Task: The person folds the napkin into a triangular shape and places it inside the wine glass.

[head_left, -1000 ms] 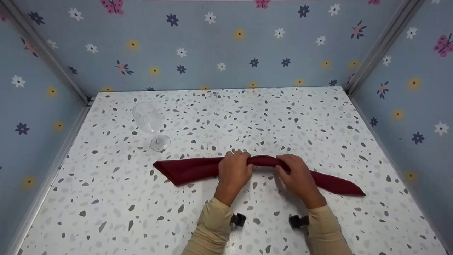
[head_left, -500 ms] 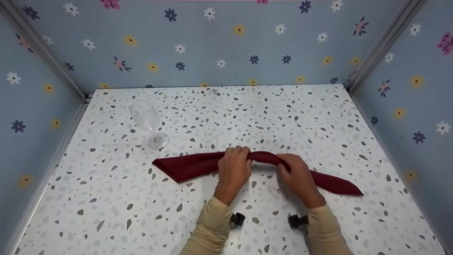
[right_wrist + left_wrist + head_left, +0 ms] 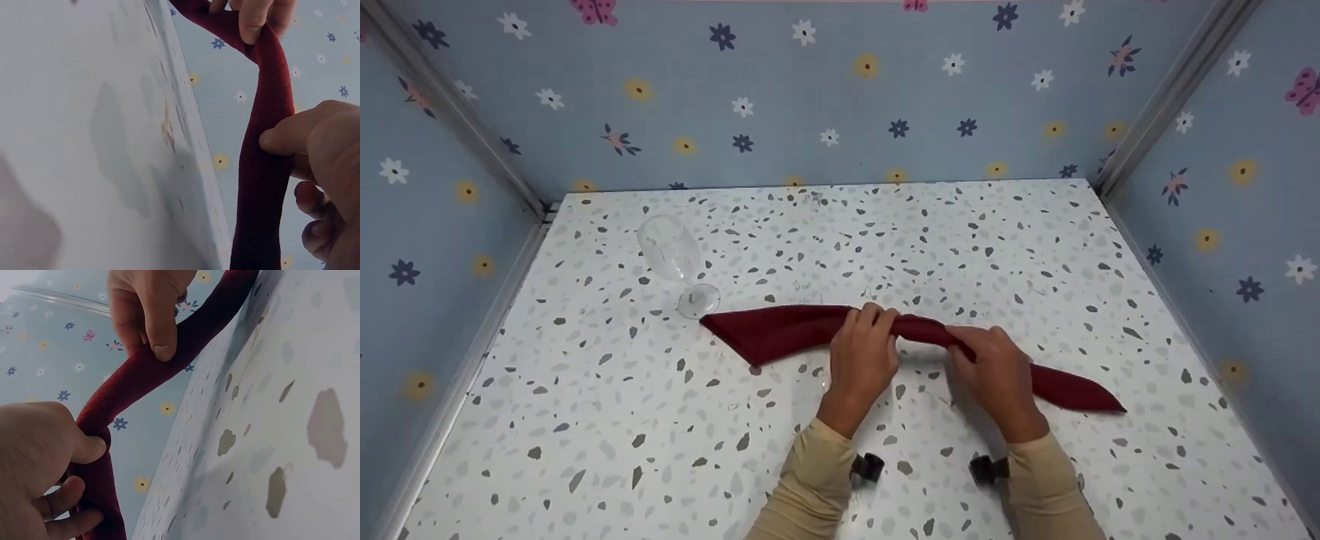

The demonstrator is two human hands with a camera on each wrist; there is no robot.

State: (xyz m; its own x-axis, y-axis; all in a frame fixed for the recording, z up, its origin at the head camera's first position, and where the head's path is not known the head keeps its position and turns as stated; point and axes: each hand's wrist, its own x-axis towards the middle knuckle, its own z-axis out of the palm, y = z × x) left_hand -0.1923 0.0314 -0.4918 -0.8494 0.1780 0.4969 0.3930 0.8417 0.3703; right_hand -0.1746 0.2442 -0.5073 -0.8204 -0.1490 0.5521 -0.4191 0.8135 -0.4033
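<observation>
A dark red cloth napkin, folded into a long band, stretches across the table in the head view, with its middle arched up. My left hand pinches it left of the middle, thumb on the near side. To the right, my right hand grips the same band between thumb and fingers. A short bent stretch of cloth spans the gap between the hands. The wide left end and the pointed right end hang out past the hands, low over the tabletop.
A clear stemmed glass stands at the back left, its foot right by the napkin's left corner. The speckled white table is enclosed by blue flowered panels at the back and sides.
My left hand has shifted slightly away and right, carrying the napkin's left part with it. The left corner has swung up toward the glass's foot. The right hand stays nearly in place.
</observation>
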